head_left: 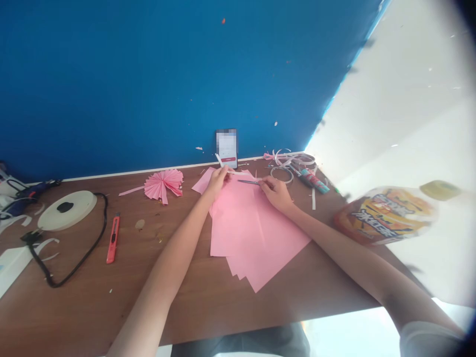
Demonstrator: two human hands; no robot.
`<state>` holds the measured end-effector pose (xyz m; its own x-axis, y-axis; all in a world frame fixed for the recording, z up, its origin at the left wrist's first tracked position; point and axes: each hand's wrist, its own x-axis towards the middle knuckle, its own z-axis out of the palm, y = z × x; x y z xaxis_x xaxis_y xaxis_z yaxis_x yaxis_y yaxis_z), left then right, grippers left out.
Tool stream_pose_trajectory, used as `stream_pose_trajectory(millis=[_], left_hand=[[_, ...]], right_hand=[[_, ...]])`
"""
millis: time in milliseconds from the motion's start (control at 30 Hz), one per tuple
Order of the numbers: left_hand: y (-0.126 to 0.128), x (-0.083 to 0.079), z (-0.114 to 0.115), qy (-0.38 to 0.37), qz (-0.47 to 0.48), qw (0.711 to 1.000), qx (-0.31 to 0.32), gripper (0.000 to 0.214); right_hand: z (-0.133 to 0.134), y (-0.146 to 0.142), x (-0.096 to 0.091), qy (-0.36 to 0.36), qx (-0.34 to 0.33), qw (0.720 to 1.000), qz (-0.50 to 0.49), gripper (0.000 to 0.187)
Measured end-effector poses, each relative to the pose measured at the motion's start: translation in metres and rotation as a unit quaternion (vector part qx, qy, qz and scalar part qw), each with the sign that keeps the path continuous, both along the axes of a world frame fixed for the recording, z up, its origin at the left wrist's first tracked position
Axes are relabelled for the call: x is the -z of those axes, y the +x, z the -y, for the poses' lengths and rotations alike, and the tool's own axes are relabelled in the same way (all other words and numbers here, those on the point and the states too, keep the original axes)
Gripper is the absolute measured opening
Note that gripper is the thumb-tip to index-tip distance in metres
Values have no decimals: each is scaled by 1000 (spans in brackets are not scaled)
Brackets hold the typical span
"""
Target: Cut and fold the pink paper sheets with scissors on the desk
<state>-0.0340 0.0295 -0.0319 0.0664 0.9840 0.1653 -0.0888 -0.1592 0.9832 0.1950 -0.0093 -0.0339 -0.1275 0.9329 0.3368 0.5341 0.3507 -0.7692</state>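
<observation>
A narrow white strip (pixel 238 173) is gripped in the left hand (pixel 219 179), with the thumb and fingers pinched nearly closed and one end projecting to the right. A pair of slim dark-metal scissors (pixel 248 182) is held in the right hand (pixel 275 191); the fingers are curled closed about the handles, and the blades are directed left, just beside the strip. Whether the blades are parted cannot be told. Both items are positioned above the far part of a stack of pink paper sheets (pixel 241 228), which is laid unevenly on a brown wooden table (pixel 193 317).

One container is identified at the right: a clear plastic bottle (pixel 390 214) with a yellow cap (pixel 440 190) and an orange printed label. Reddish-orange liquid is seen at its base — the fill level is hidden by the label. A teal-and-red cylindrical tube (pixel 314 180) is placed near the loose white and pink strips (pixel 292 158); its contents cannot be seen. A pleated pink paper rosette (pixel 162 186) and a red-handled box cutter (pixel 113 238) are located to the left.
</observation>
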Motion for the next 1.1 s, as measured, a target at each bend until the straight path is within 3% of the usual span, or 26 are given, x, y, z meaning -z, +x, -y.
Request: stream_pose_trajectory(millis=[100,200,300,400,567,633,667,767,833,933,1100], left_hand=[[-18,-8,-9,-6,133,986,-98,41],[-51,-21,-15,60,248,950,-179,46],[-86,-30,-13,100,283,934,-194,54],[-101,-31,-10,106,285,936,-180,52],[-77,-19,-12,27,95,965,-244,38],[-64,-14,-9,33,44,964,-258,23],[-58,-11,-7,61,-67,961,-260,18],[-49,-7,1,132,-346,893,-257,16],[-47,-5,3,154,-447,848,-240,19],[-47,-4,4,158,-512,818,-208,21],[-44,-5,5,159,-550,800,-181,20]], right_hand=[[0,1,0,0,-5,1000,3,21],[1,0,0,11,-4,1000,0,21],[2,-1,-2,20,-10,1000,0,21],[2,-1,-3,24,-13,1000,13,21],[1,-1,-1,34,-12,999,41,21],[1,-1,1,41,-16,997,69,21],[1,-1,2,46,-18,995,87,21],[3,-1,3,84,-9,988,130,23],[3,-1,2,114,4,983,144,23],[2,-1,4,130,14,978,160,22],[-2,-2,10,110,41,976,181,22]])
